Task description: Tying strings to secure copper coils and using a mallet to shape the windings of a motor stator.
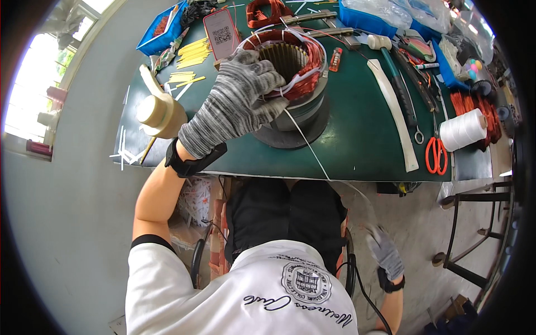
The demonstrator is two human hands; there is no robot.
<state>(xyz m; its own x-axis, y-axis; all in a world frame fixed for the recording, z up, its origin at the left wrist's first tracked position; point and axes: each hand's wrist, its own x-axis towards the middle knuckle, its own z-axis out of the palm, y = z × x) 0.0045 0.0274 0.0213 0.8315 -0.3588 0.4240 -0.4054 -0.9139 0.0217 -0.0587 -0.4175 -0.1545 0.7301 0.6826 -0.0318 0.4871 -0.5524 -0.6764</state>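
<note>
A motor stator (287, 58) with laced copper windings (306, 85) stands on a dark round base (312, 134) on the green table. My left hand (243, 92), in a grey knitted glove, grips the near left side of the winding, thumb towards me and fingers over the rim. From beside that thumb a white cord (304, 138) runs taut down across the table edge, then fades into a blur towards the lower right. There my right hand (384, 251), also gloved, is low beside my leg at the cord's far end. Its fingertips are smeared, but they appear closed on the cord.
Left of the stator are a mallet (162, 114), yellow strips (194, 54) and a phone (221, 33). To the right lie a green-handled hammer (396, 78), a pale flat strip (393, 111), orange scissors (435, 155) and a white thread spool (463, 130). A metal-framed stool (474, 198) stands beyond.
</note>
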